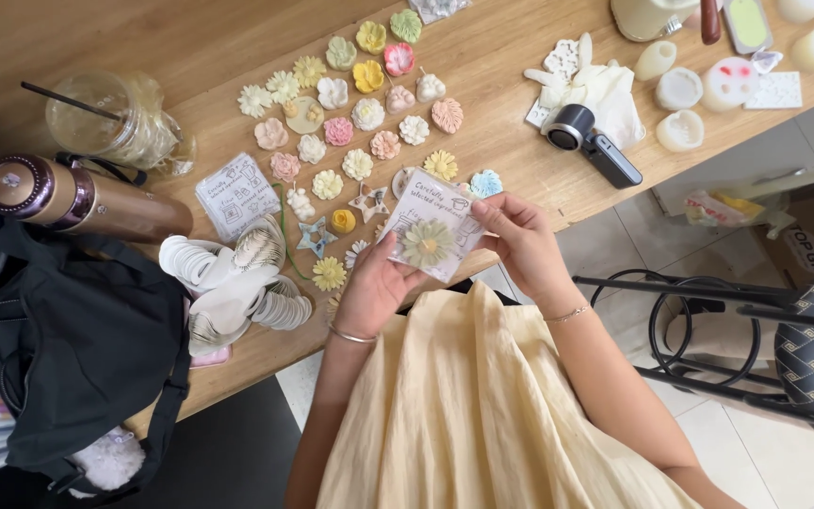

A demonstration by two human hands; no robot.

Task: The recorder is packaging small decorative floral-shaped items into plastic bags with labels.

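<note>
Holding one small white card with both hands, I keep it just above the near edge of the wooden table, over my lap. My left hand grips the card's lower left side with the thumb pressed on its face, and my right hand pinches its upper right corner between thumb and fingers. One pale green daisy sits on the middle of the card, between my two thumbs. Beyond it, about thirty small moulded flowers in cream, pink, yellow and green lie in loose rows across the table. A second square white card with dark printing lies flat to the left of those rows. Nearer me on that side sits one heap of white paper pieces, touching a black bag. One bronze flask lies on its side beside one clear plastic cup with a straw. To the right rest one small grey camera and four cream candles.
</note>
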